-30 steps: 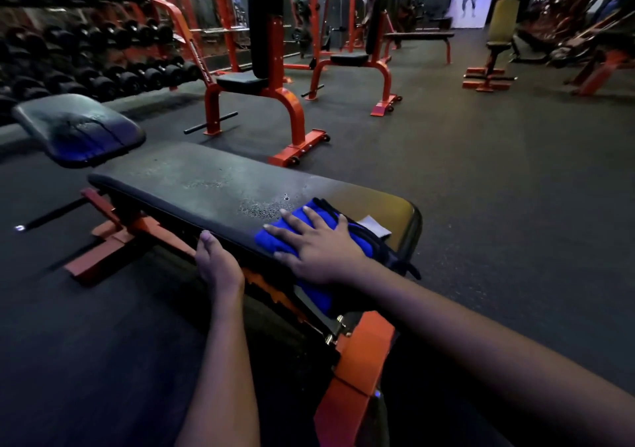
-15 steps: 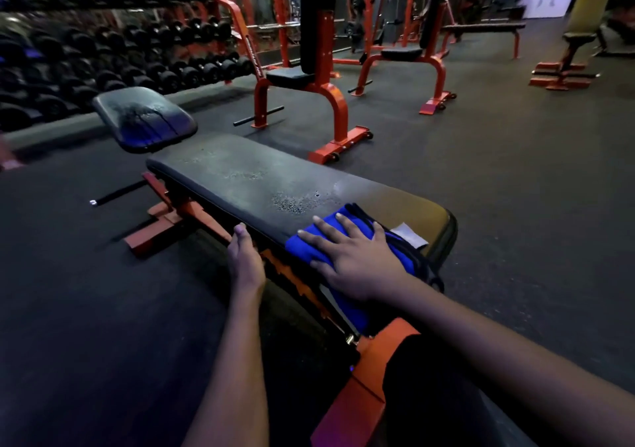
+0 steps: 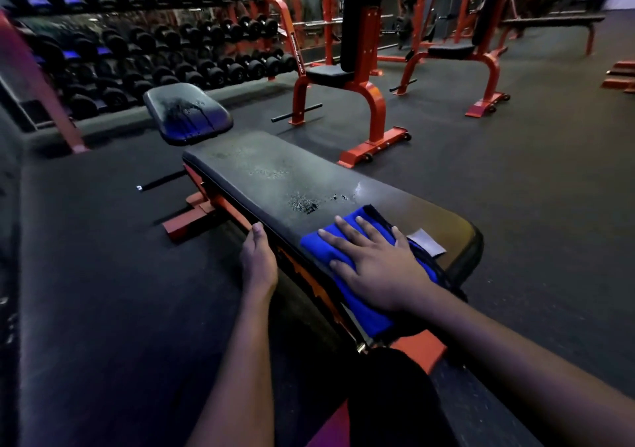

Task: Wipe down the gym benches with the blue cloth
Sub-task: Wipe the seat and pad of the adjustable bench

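Blue cloth (image 3: 347, 276) lies at the near end of the bench (image 3: 275, 178), spread flat on the pad and draped over its left edge, pinned under the right hand (image 3: 374, 268), whose fingers (image 3: 347, 228) are splayed open and pressing rather than gripping. The left hand (image 3: 259, 261) braces against the left edge, fingers curled loosely on the pad's side, holding nothing. Wet droplets (image 3: 304, 204) sit just beyond the cloth, and streaks run down the raised seat pad (image 3: 187, 113) at the far end. With only a flat palm on it, the cloth could bunch or slip off the left edge during a stroke. A small white tag (image 3: 426, 242) beside the hand may snag or fold under. Pushing the liquid could spill it onto the floor (image 3: 103, 274).
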### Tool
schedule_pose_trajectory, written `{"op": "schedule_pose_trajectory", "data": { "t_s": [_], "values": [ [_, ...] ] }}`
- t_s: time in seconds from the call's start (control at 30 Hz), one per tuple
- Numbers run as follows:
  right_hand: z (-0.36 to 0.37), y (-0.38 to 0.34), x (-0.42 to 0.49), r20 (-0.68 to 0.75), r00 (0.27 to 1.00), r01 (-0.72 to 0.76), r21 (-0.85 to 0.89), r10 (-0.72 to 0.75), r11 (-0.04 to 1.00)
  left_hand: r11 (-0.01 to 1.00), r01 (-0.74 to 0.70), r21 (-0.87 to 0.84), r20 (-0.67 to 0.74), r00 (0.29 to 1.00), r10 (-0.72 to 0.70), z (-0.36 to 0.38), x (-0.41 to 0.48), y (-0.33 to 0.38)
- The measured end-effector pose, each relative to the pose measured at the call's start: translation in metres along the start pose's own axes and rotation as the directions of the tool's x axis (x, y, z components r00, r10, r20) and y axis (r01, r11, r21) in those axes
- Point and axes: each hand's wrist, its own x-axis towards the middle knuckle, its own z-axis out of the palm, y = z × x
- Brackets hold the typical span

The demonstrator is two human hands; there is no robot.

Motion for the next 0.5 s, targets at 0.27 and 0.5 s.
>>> {"op": "schedule_pose_trajectory", "data": {
  "t_s": [0.27, 0.5],
  "values": [
    [-0.008, 0.011, 0.104, 0.081, 0.995, -0.063, 0.064, 0.058, 0.996, 0.992, -0.085, 0.089, -0.075, 0.993, 0.092, 0.008, 0.002, -0.008],
    [0.002, 0.012, 0.026, -0.022, 0.992, -0.121, -0.006, 0.121, 0.993, 0.987, -0.051, 0.154, -0.211, 0.974, 0.083, 0.008, 0.043, 0.007]
  ]
}}
